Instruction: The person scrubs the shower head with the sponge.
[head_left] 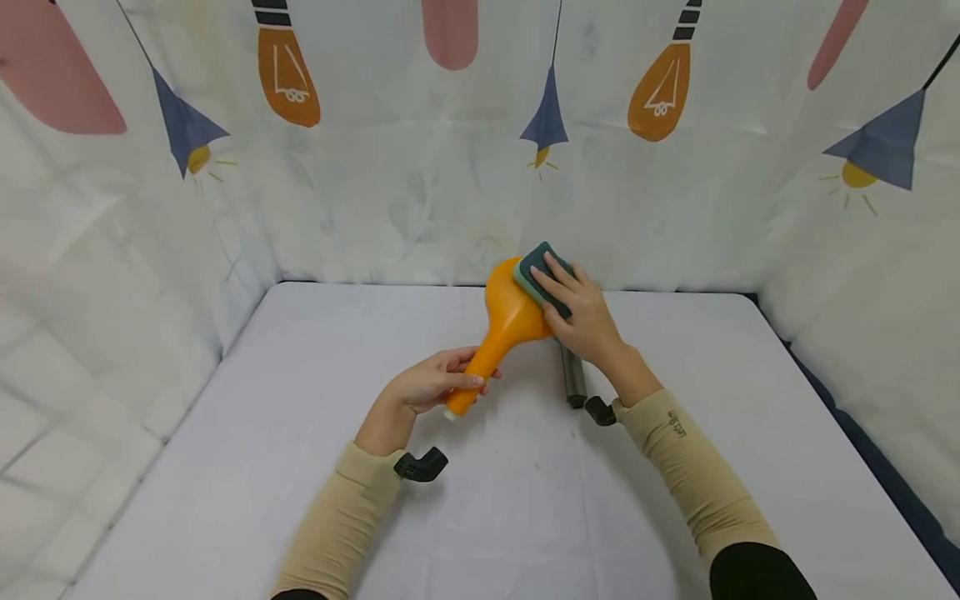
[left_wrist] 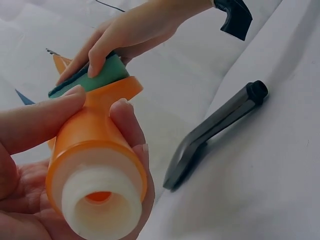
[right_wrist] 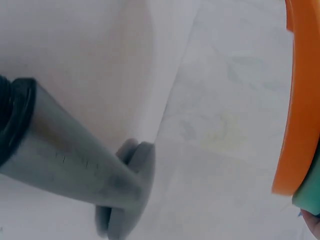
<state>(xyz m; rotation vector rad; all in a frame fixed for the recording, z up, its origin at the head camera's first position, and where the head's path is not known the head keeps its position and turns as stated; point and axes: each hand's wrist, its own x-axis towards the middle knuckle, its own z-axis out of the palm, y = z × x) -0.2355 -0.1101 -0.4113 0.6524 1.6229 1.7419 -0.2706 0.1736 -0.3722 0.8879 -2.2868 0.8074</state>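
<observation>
My left hand [head_left: 429,383] grips the handle of an orange handheld shower head [head_left: 504,318], which is held up at a tilt with its round head away from me. In the left wrist view its hollow white connector [left_wrist: 102,212] faces the camera. My right hand [head_left: 592,323] holds a green sponge [head_left: 535,282] with a darker layer against the shower head's round end. Below the right hand a grey shower head [head_left: 573,377] lies on the table, partly covered in the head view. The right wrist view shows its handle [right_wrist: 75,150] and disc-shaped head close up.
A white-covered table [head_left: 495,517] spreads under both hands. White fabric walls [head_left: 405,192] printed with lamps and bulbs stand behind it and at both sides. Black camera mounts [head_left: 422,465] stick out from both wrists.
</observation>
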